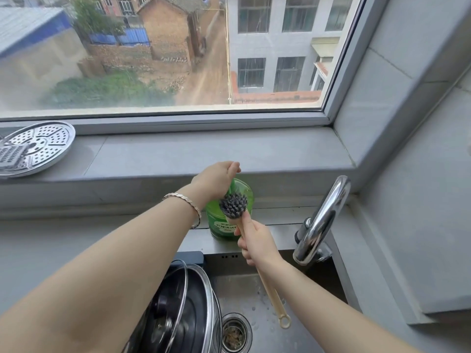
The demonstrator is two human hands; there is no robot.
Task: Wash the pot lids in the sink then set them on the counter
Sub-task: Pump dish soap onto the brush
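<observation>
Several pot lids (178, 309), glass with steel rims and dark knobs, stand on edge in a steel pot at the left of the sink (254, 289). My right hand (257, 244) grips the pale handle of a dish brush (233, 205), its dark bristles held up against a green detergent bottle (224, 225) behind the sink. My left hand (216, 180) rests on top of that bottle, covering its pump head.
A chrome faucet (323, 220) arches over the sink's right side. A steel steamer plate (35, 149) with a small grater lies on the windowsill at the left. The drain strainer (235, 335) holds food scraps. Grey counter runs on both sides.
</observation>
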